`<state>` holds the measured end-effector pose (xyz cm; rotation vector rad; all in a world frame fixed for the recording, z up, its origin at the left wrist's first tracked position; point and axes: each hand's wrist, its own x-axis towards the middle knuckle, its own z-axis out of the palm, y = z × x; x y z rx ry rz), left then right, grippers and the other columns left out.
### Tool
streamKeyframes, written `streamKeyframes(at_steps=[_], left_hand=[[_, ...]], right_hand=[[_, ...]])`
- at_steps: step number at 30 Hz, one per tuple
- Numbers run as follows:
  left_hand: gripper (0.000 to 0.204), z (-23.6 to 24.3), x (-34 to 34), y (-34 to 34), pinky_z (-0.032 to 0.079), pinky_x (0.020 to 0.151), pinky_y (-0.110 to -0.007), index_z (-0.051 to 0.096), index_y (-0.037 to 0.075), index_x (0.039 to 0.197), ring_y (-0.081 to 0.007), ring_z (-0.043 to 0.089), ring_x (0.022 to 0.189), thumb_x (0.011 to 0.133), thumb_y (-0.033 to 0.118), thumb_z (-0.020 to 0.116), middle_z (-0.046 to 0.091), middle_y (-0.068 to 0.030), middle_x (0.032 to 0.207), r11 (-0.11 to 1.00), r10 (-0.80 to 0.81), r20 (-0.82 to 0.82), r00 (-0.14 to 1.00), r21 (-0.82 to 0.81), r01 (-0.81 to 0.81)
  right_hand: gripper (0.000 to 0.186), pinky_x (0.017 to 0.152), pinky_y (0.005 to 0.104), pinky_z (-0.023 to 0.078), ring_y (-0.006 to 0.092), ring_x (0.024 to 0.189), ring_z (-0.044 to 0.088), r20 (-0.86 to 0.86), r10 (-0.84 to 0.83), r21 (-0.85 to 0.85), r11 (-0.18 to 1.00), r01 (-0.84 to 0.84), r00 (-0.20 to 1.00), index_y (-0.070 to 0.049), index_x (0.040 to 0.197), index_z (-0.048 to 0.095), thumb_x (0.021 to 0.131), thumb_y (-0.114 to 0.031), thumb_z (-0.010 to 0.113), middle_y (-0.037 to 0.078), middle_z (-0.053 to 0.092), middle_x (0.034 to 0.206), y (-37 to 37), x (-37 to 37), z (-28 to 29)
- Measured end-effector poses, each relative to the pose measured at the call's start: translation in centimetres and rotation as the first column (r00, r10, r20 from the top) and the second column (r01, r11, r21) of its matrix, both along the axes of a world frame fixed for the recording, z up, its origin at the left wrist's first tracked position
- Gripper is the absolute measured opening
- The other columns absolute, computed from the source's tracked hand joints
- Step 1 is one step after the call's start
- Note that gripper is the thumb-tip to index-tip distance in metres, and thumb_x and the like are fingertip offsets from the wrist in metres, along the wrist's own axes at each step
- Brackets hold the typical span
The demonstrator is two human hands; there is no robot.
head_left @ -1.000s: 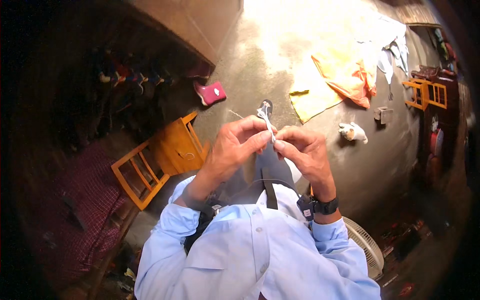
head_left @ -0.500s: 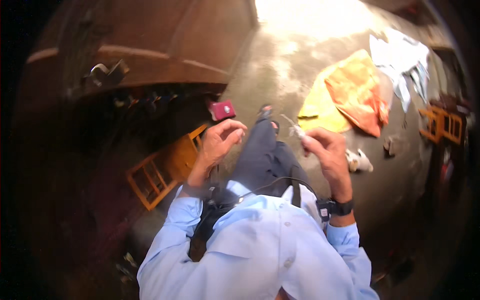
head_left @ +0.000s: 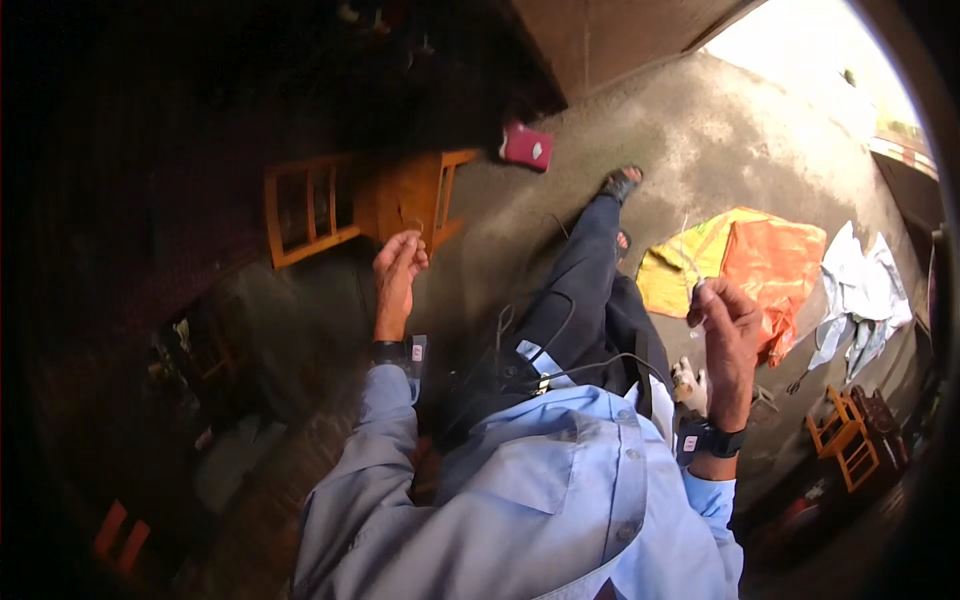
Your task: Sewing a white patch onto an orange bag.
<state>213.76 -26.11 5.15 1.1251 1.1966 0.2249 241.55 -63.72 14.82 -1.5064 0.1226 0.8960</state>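
A: What do our fingertips have?

B: On our right hand (head_left: 730,325), thumb and forefinger are clamped on a thin white string (head_left: 690,264). Its loose strand rises above the pinch, in front of the yellow sheet (head_left: 665,275) as we look down.

A: And our left hand (head_left: 395,272)?

B: Well apart from the right, raised in front of the wooden chair (head_left: 385,200). Its fingers are drawn close together and curled; we cannot tell whether they grip anything.

A: Further along the arms?

B: We wear a dark band on each wrist, and pale blue sleeves run back to our shirt (head_left: 600,470). A thin dark cord loops across our dark trousers (head_left: 575,260).

A: Beyond our lap?

B: One sandalled foot (head_left: 622,184) is set forward on the grey floor (head_left: 700,120). Right of it, the yellow sheet lies partly under an orange sheet (head_left: 770,265), with a pale blue garment (head_left: 862,290) just beside that. A small white-and-tan shape (head_left: 690,383) shows near our right wrist, partly hidden.

A: Farthest out?

B: A pink object (head_left: 527,147) with a white patch sits near the wooden chair, and a second orange-brown chair (head_left: 848,440) stands off to our right.
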Motion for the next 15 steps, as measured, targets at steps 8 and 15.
streamKeyframes(at_steps=[8, 15], left_hand=[[0.023, 7.2, 2.5, -3.0, 0.049, 0.075, -0.022, 0.061, -0.001, 0.115, -0.0083, 0.060, 0.081, 0.096, 0.012, 0.061, 0.064, -0.0051, 0.093, 0.938, -0.348, -0.089, 0.933, -0.024, 0.347], [0.019, 15.9, 22.4, -7.1, 0.051, 0.081, -0.027, 0.064, -0.002, 0.112, -0.0134, 0.064, 0.090, 0.096, 0.009, 0.062, 0.067, -0.0045, 0.099, 0.376, -0.918, 0.229, 0.322, 0.249, 0.893]], right_hand=[[0.015, 0.066, 0.0227, 0.045, 0.0092, 0.068, 0.056, -0.066, -0.003, 0.039, 0.999, 0.006, 0.998, 0.002, 0.091, 0.068, 0.094, -0.013, 0.064, 0.001, 0.062, 0.077, 2.5, 0.2, -0.2], [0.014, 0.066, 0.0228, 0.049, 0.0082, 0.073, 0.060, 0.126, -0.041, 0.192, 0.981, 0.016, 0.991, 0.003, 0.097, 0.070, 0.094, -0.010, 0.068, 0.002, 0.066, 0.083, 6.2, 2.6, 3.9]])
